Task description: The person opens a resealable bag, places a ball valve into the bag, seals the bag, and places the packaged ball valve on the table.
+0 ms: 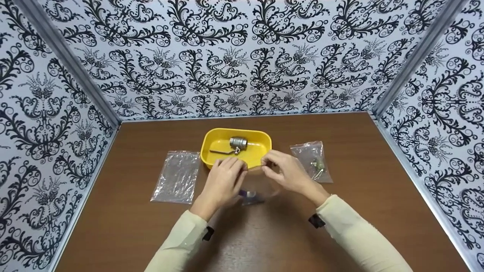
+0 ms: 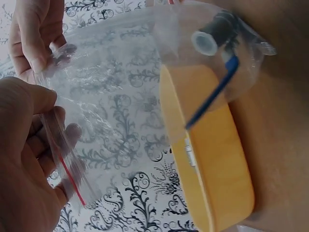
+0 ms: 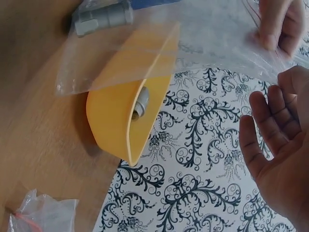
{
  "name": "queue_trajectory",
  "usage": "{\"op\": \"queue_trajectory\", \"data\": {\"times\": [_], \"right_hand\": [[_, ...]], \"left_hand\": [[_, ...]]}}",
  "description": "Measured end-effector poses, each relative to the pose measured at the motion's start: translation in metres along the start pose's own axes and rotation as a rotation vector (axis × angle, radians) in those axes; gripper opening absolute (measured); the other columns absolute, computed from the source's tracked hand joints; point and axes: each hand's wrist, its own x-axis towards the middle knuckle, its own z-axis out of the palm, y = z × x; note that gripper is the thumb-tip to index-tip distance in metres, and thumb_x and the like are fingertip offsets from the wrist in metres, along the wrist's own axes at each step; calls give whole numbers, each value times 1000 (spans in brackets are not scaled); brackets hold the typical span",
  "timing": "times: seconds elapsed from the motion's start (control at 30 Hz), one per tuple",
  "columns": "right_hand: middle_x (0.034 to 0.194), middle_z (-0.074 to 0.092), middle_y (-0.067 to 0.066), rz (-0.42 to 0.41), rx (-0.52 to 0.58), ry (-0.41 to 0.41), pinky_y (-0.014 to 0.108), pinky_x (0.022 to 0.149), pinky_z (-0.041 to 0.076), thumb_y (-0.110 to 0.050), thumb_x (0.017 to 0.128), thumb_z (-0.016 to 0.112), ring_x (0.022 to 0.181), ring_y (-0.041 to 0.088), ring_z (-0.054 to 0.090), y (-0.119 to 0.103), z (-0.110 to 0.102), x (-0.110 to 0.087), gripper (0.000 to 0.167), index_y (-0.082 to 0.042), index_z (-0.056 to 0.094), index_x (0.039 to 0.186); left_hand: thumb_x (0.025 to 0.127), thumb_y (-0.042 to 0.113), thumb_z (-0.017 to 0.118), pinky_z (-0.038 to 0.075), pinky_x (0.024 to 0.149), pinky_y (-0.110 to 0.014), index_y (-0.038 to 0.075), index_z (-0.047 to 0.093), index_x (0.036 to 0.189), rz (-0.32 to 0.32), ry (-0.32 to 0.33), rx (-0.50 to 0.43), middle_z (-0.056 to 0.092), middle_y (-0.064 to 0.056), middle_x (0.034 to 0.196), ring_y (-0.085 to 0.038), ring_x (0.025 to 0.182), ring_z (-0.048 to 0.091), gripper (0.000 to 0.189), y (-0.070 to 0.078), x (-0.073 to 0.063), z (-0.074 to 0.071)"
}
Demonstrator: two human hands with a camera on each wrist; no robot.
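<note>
One valve with a blue handle [image 2: 217, 92] is already inside the clear bag [image 2: 116, 106] that hangs between your hands, so putting it in looks done; closing the bag's mouth seems to be the step under way, though you can't confirm from these views whether the red-lined strip is sealed anywhere along its length. Your left hand [image 1: 225, 175] pinches that top edge on the left, and your right hand [image 1: 287, 172] pinches it on the right, so each grip is closed on the bag. The bagged valve hangs low, on the near side of the yellow tray [image 1: 261, 149]. That tray stands on the far part of the worktop [image 1: 132, 170] and holds a second, bare metal valve [image 1: 238, 143] with its lever pointing left; by the look of it, that one is left to bag. To the left of the tray lies a flat bag [image 1: 177, 177] with nothing you can make out inside, likely a spare. To the right lies another bag [image 1: 308, 155] with small green and metallic contents [image 1: 318, 167], too unclear to name, so you can't tell whether it is finished.
</note>
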Motion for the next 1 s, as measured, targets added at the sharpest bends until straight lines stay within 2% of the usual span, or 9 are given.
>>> {"op": "queue_trajectory", "data": {"times": [0.17,0.43,0.6,0.83,1.0], "right_hand": [[86,62,-3,9,6,5,22,67,52,-17,92,63,75,10,60,3,-3,-1,4,-14,63,91],[85,62,-3,26,23,34,23,68,52,-16,91,64,76,7,59,6,-6,-3,3,-13,64,91],[85,62,-4,32,21,41,22,68,51,-18,93,64,76,6,58,10,-8,-5,4,-14,65,90],[87,66,0,36,73,73,27,69,54,-15,92,66,76,9,60,17,-14,-9,3,-11,67,92],[85,65,0,57,99,99,28,68,53,-14,92,66,75,10,58,24,-14,-10,4,-10,65,91]], "left_hand": [[96,23,57,45,82,-38,15,61,96,-38,9,-2,64,1,90,-20,89,62,9,-4,-9,2],[96,22,58,43,83,-38,15,59,94,-88,34,-9,62,1,87,-18,86,60,7,-14,-28,3],[93,19,61,43,76,-36,14,60,93,-120,58,-67,62,1,86,-19,83,60,5,-19,-38,4],[92,17,63,43,71,-33,14,60,92,-164,41,-119,62,1,85,-17,80,57,4,-22,-46,5],[94,19,61,44,71,-33,13,61,93,-175,69,-159,59,2,84,-16,80,55,6,-21,-45,5]]}}
